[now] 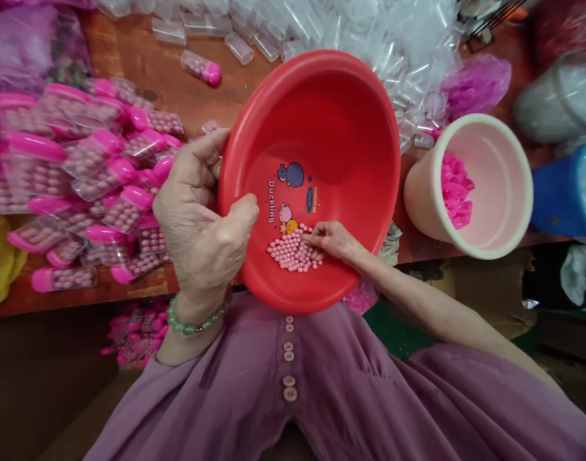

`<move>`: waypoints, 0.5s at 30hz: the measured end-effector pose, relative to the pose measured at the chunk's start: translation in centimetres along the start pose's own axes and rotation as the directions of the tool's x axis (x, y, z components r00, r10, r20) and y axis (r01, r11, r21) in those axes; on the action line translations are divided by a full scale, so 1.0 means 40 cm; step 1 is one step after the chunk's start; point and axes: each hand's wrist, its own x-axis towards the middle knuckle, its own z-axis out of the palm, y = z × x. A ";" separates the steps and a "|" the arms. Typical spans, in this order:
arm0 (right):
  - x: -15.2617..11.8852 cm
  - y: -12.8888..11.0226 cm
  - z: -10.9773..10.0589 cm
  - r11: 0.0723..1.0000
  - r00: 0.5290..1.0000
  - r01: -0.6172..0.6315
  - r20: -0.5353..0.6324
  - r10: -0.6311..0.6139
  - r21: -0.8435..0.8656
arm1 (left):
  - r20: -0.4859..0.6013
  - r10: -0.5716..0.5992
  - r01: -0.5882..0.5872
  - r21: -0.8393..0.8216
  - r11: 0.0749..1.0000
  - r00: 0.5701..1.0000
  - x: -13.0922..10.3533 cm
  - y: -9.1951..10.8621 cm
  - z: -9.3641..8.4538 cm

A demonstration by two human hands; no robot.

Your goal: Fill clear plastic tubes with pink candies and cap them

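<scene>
My left hand (201, 218) grips the left rim of a red plastic basin (341, 141), thumb inside and fingers around the outside. The basin tilts toward me over the table's front edge. A small heap of round pink beads (293, 253) lies at its near side, below printed cartoon figures. Inside the basin, my right hand (328, 242) touches the right part of the heap, its fingers bent down among the beads. Whether any bead is between those fingertips is hidden.
Pink-capped clear bottles full of beads (105, 160) are piled at left. Empty clear bottles (321, 25) heap along the back. At right stand a cream bucket (417, 186) with pink caps (456, 189) and a blue container (556, 192). More filled bottles (139, 333) sit below the table edge.
</scene>
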 end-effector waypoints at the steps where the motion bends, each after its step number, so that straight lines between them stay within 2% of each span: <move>1: -0.003 -0.003 0.012 0.999 0.999 -0.027 0.027 0.026 0.040 | -0.005 -0.001 0.001 0.001 1.000 1.000 0.000 -0.001 0.001; 6: -0.009 -0.023 0.069 0.983 0.980 -0.070 0.194 0.036 0.171 | -0.021 -0.034 0.034 -0.005 0.999 0.999 -0.001 -0.004 0.005; 10: 0.003 -0.045 0.093 0.959 0.925 -0.124 0.379 0.020 0.254 | -0.013 -0.101 0.102 0.057 0.993 0.995 0.003 -0.018 -0.005; 12: 0.013 -0.053 0.096 0.943 0.897 -0.131 0.442 -0.019 0.306 | -0.012 -0.139 0.139 0.090 0.986 0.990 0.010 -0.041 -0.016; 15: 0.022 -0.062 0.092 0.918 0.877 -0.117 0.473 -0.083 0.380 | -0.005 -0.182 0.182 0.111 0.977 0.983 0.028 -0.098 -0.041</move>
